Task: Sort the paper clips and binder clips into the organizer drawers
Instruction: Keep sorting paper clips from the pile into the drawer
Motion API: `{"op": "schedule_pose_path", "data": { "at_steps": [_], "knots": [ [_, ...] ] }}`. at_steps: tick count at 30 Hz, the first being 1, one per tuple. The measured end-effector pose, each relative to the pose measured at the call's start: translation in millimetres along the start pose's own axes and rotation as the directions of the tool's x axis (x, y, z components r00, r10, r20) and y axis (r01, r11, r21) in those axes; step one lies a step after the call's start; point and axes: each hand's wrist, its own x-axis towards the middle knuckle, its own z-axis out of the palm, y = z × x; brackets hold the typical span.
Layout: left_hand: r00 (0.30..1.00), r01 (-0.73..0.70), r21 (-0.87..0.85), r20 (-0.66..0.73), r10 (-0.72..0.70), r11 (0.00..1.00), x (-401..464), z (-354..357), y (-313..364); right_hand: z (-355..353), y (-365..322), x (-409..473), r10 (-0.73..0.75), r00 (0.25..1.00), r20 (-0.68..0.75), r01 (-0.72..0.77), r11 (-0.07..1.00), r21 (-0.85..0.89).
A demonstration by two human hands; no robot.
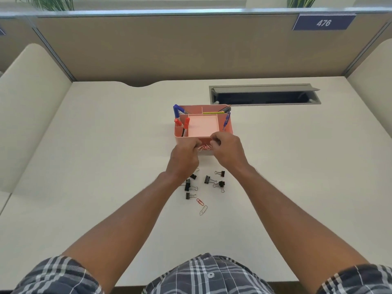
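Nearest us, two paper clips (202, 205) lie loose on the surface (106, 166), long axes running away from us, just behind both hands. Black binder clips (209, 181) are scattered between the wrists. Left hand (184, 158) and right hand (228, 151) curl over the open drawer (206, 152) of the pink organizer (229, 128), pink clips inside; what either grip holds, we cannot tell.
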Motion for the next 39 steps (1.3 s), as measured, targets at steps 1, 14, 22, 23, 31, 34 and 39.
{"op": "schedule_pose_path", "data": {
  "at_steps": [1,14,22,23,31,34,39],
  "knots": [
    [1.000,-0.022,0.007,0.008,0.022,1.000,-7,-1,-3,-1,2,-7,-0.010,1.000,-0.001,0.010,1.000,0.010],
    [0.937,-0.152,0.241,0.344,0.062,0.959,-116,19,-36,37,42,-114,0.108,0.811,0.575,0.050,0.966,-0.253],
    [0.931,-0.159,0.303,0.364,0.040,0.940,-114,22,-35,47,46,-126,0.042,0.845,0.533,0.124,0.955,-0.270],
    [0.929,-0.161,0.306,0.369,0.040,0.938,-113,23,-34,47,46,-125,0.038,0.848,0.528,0.128,0.953,-0.274],
    [0.918,-0.225,0.265,0.381,0.112,0.938,-118,24,-32,42,47,-119,0.065,0.848,0.526,0.082,0.965,-0.250],
    [0.923,-0.212,0.287,0.374,0.095,0.934,-117,26,-32,39,47,-117,0.097,0.847,0.523,0.048,0.965,-0.256],
    [0.907,-0.216,0.351,0.417,0.054,0.911,-111,32,-28,33,44,-113,0.145,0.841,0.521,0.013,0.958,-0.288]
  ]
}}
